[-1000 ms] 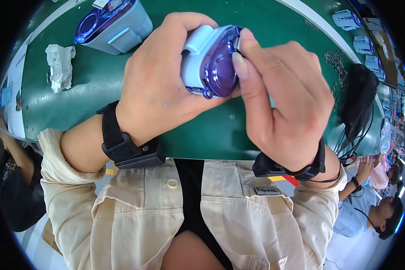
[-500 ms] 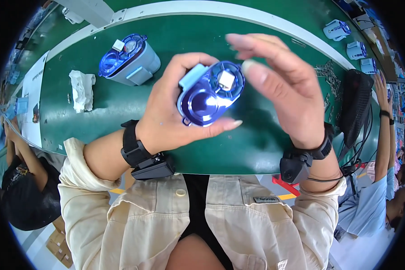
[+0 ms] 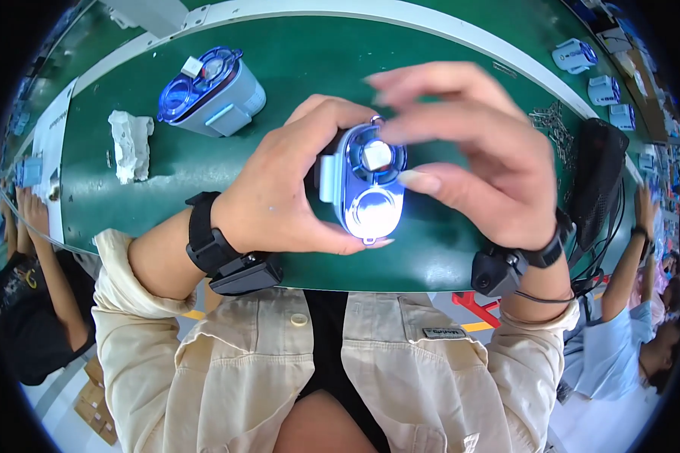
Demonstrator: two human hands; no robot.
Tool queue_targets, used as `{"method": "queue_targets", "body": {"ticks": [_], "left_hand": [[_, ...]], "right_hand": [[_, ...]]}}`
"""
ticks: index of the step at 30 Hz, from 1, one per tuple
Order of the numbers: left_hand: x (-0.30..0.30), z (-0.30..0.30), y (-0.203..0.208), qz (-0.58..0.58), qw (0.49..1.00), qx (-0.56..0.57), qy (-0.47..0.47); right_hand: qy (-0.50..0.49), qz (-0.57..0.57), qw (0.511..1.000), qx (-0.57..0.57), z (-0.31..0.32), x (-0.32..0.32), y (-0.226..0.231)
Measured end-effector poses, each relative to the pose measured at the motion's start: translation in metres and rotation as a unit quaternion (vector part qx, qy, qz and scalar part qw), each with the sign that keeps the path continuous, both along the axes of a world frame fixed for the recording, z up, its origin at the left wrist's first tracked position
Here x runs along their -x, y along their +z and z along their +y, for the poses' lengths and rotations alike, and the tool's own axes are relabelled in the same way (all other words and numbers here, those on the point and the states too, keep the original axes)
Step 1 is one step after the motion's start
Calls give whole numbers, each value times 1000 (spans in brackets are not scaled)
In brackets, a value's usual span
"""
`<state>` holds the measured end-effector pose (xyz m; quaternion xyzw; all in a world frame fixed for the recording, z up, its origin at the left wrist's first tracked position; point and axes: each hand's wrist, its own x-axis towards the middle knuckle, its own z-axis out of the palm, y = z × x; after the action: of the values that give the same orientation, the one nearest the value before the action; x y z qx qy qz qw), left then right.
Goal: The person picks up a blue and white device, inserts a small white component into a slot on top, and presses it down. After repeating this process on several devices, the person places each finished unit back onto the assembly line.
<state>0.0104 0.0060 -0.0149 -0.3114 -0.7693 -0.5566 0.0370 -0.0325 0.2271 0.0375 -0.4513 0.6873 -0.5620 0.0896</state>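
A light-blue plastic container with a shiny translucent blue lid (image 3: pixel 372 198) stands in the grip of my left hand (image 3: pixel 279 177). My fingers wrap its far end and my thumb lies along the near end. A small white square piece (image 3: pixel 377 156) sits in the lid's round far opening. My right hand (image 3: pixel 476 143) hovers at the lid's right side, fingers apart and partly blurred. Its thumb tip is close to the lid; whether it touches I cannot tell. A second container of the same kind (image 3: pixel 230 102) rests on the table at the far left, also with a white piece on its lid.
Crumpled white paper (image 3: pixel 131 146) lies on the green table (image 3: pixel 204 181), left of my left hand. Small metal parts (image 3: pixel 553 128) and a black mesh case (image 3: pixel 597 174) with cables are at the right. More containers (image 3: pixel 574 55) stand beyond a white rail (image 3: pixel 302 10). Co-workers sit on both sides.
My left hand has turned the container so its long side points toward me, and lowered it slightly in view. The right hand's fingers have moved in closer over the lid.
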Motion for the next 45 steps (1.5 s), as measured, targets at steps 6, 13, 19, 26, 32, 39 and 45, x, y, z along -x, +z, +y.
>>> {"method": "queue_targets", "body": {"ticks": [6, 13, 19, 26, 32, 39, 45], "left_hand": [[-5, -3, 5, -82, 996, 29, -5], [-5, 0, 3, -32, 999, 27, 6], [-5, 1, 3, -16, 999, 36, 14], [-5, 4, 2, 0, 999, 33, 14], [-9, 2, 2, -26, 999, 33, 26], [-8, 4, 2, -4, 1000, 26, 10], [-7, 4, 2, 17, 999, 32, 8]], "right_hand": [[-70, 280, 952, -107, -4, -6, 16], [-101, 337, 927, -131, -8, -9, 12], [-73, 275, 949, -139, -4, -6, 14], [-63, 241, 953, -174, -4, -9, 19], [-113, 175, 965, -156, -11, -18, 13], [-67, 179, 966, -174, -3, -9, 22], [-11, 246, 957, -154, 0, -1, 20]]}}
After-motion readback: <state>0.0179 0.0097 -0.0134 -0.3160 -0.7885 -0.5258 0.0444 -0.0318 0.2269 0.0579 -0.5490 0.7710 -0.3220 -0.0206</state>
